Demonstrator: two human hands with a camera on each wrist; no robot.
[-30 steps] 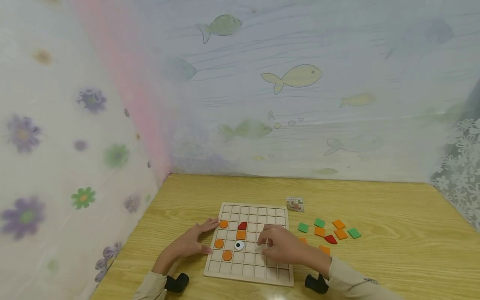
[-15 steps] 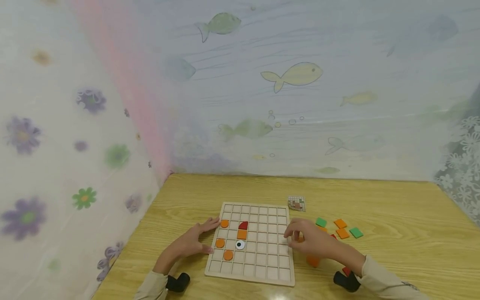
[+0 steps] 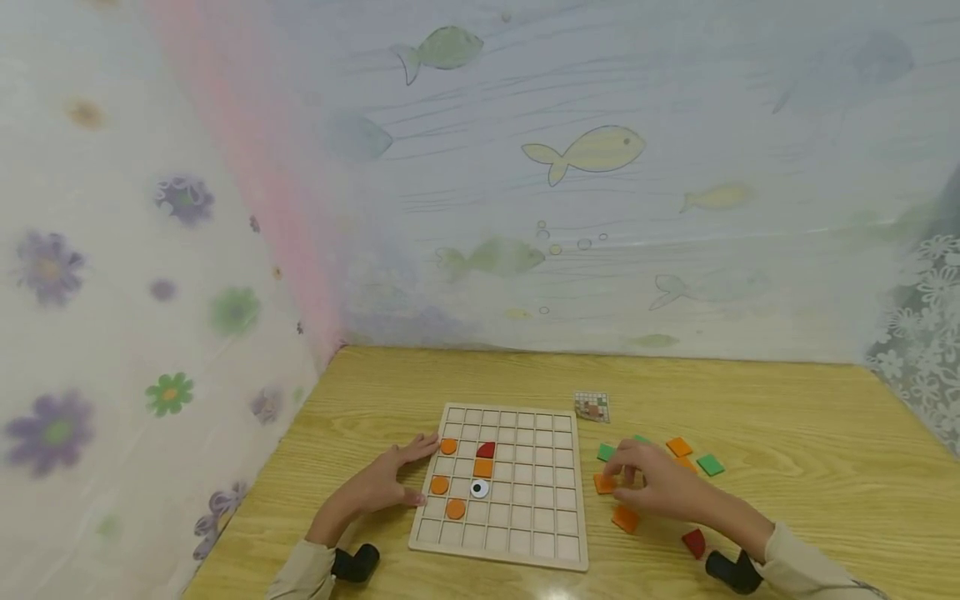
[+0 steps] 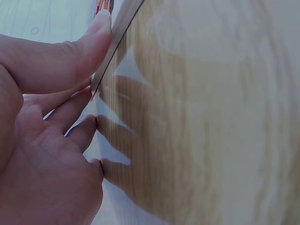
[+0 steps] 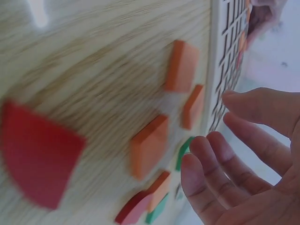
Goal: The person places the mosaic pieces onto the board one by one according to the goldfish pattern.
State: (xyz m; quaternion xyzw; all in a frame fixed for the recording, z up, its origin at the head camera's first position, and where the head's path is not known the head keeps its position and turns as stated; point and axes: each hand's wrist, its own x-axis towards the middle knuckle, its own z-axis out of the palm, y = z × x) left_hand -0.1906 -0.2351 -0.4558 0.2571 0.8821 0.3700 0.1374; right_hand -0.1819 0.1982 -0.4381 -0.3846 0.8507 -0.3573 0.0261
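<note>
My left hand point(image 3: 386, 481) rests at the left edge of a wooden grid board point(image 3: 517, 546), thumb and fingers spread. On the board lie several orange discs point(image 3: 455, 509), a red quarter-round piece point(image 3: 486, 450), an orange square point(image 3: 483, 468) and a round eye piece point(image 3: 479, 489). To the right of the board, my right hand point(image 3: 660, 483) hovers over loose tiles. Its fingers are loosely bent with nothing between them in the right wrist view. Closest to its fingertips in the head view is an orange square tile point(image 3: 603, 484); another orange tile point(image 3: 625, 518) lies nearer the front.
Green tiles point(image 3: 709, 464), orange tiles point(image 3: 678, 447) and a red quarter-round tile point(image 3: 693, 543) are scattered around the right hand. A small pattern card point(image 3: 592, 407) lies beyond the board's far right corner. Fish-painted sheeting point(image 3: 600, 250) borders the table's back.
My right hand has moved right, from above the board to above the loose tiles. My left hand has stayed at the board's left edge, and the pieces on the board look unchanged.
</note>
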